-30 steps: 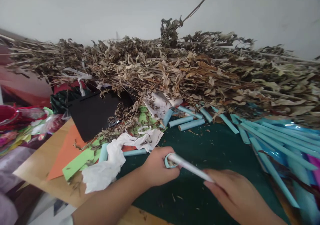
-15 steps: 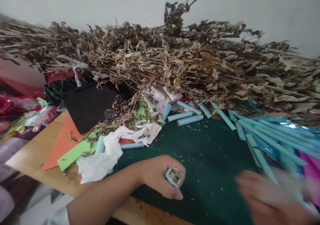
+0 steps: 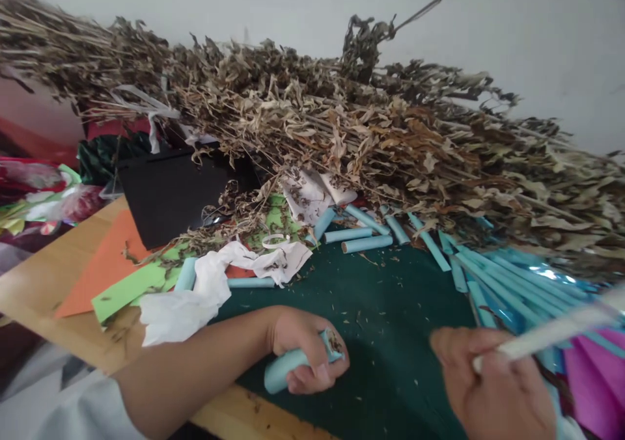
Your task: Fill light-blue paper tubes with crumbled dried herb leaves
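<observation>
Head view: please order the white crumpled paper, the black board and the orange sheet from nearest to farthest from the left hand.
From the left hand, which grips a blue tube:
1. White crumpled paper, just up-left of the hand on the table.
2. Orange sheet, farther left on the wooden table edge.
3. Black board, behind it, under the dried leaves.

Soft, even daylight fills the scene; I see no hard shadows, only a faint dark patch on the green mat [image 3: 390, 310] just beyond my left hand [image 3: 305, 349]. My right hand [image 3: 493, 381] and the white stick [image 3: 551, 329] it holds are smeared by motion blur, while my left hand is fairly sharp. Past my right hand, the shiny blue foil [image 3: 547, 274] throws small white glare spots. Straight lines bow toward the edges, and the far left corner goes soft.
</observation>
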The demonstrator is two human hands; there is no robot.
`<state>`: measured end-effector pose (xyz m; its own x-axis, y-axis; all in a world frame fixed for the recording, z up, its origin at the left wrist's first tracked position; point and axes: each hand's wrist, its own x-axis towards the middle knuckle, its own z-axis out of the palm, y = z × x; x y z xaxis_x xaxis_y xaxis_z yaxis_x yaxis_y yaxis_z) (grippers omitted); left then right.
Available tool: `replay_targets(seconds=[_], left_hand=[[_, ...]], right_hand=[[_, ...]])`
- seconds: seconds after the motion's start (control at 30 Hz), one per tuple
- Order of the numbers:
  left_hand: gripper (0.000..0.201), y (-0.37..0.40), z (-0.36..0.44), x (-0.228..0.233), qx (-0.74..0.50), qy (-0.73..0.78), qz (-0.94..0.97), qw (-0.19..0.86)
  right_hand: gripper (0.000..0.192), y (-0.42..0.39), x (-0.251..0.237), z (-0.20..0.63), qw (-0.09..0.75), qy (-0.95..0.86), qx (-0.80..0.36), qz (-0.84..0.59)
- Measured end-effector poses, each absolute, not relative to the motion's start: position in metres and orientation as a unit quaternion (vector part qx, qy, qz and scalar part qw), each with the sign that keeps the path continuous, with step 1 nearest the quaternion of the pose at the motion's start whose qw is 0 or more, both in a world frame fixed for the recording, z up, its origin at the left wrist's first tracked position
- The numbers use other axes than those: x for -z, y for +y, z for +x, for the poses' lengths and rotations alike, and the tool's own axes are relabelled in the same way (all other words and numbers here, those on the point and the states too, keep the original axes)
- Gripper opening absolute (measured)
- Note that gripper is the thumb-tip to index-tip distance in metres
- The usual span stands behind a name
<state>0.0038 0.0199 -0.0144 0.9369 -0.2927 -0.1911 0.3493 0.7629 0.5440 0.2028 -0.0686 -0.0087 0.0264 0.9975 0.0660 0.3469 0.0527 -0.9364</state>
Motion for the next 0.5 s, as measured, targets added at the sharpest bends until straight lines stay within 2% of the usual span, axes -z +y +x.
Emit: replay_targets(seconds=[0.1, 0.13, 0.23, 0.27, 0.37, 0.4, 0.5], left_hand=[[0.026, 0.020, 0.004, 0.015, 0.166, 0.057, 0.289, 0.941], [0.026, 0.020, 0.004, 0.015, 0.164, 0.057, 0.289, 0.942], [0.022, 0.020, 0.004, 0.015, 0.162, 0.061, 0.298, 0.939], [0.021, 0.020, 0.005, 0.015, 0.165, 0.065, 0.302, 0.937], [0.021, 0.020, 0.006, 0.015, 0.174, 0.075, 0.315, 0.930], [0.021, 0.020, 0.006, 0.014, 0.175, 0.077, 0.317, 0.929], [0.018, 0.020, 0.007, 0.013, 0.176, 0.085, 0.315, 0.929]], right_hand=[[0.025, -0.068, 0.008, 0.196, 0.348, -0.635, -0.431, -0.539], [0.022, -0.067, 0.006, 0.193, 0.346, -0.638, -0.436, -0.532], [0.026, -0.066, 0.002, 0.188, 0.475, -0.546, -0.396, -0.565], [0.027, -0.066, 0.001, 0.187, 0.471, -0.537, -0.401, -0.573], [0.027, -0.065, 0.000, 0.189, 0.297, -0.634, -0.471, -0.536], [0.028, -0.065, 0.001, 0.191, 0.303, -0.641, -0.476, -0.521], [0.027, -0.065, 0.004, 0.197, 0.525, -0.534, -0.421, -0.513]])
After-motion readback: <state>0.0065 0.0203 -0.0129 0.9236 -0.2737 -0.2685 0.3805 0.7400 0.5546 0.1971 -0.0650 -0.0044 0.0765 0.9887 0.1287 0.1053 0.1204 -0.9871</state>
